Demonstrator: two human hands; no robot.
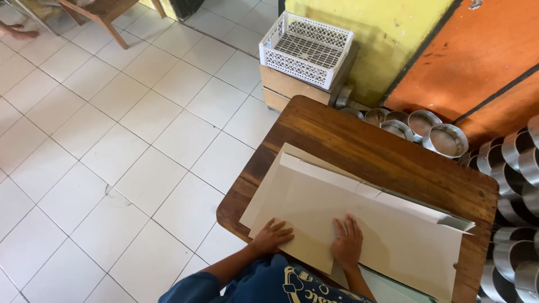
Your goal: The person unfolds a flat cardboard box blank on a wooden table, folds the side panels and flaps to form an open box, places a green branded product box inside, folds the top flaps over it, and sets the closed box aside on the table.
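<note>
A large flat sheet of pale cardboard (359, 219) lies across a brown wooden table (370, 146), on top of other sheets whose edges show beneath it. My left hand (271, 236) rests palm down on the sheet's near left corner, fingers spread. My right hand (348, 242) presses flat on the sheet a little to the right, fingers together and pointing away from me. Neither hand grips anything. A folded flap (455, 223) stands up slightly at the sheet's far right edge.
Round metal tins (446, 139) stand beyond the table and several more are stacked on their sides at the right (514, 168). A white plastic crate (307, 47) sits on a small wooden box by the yellow wall. White tiled floor (112, 140) lies to the left.
</note>
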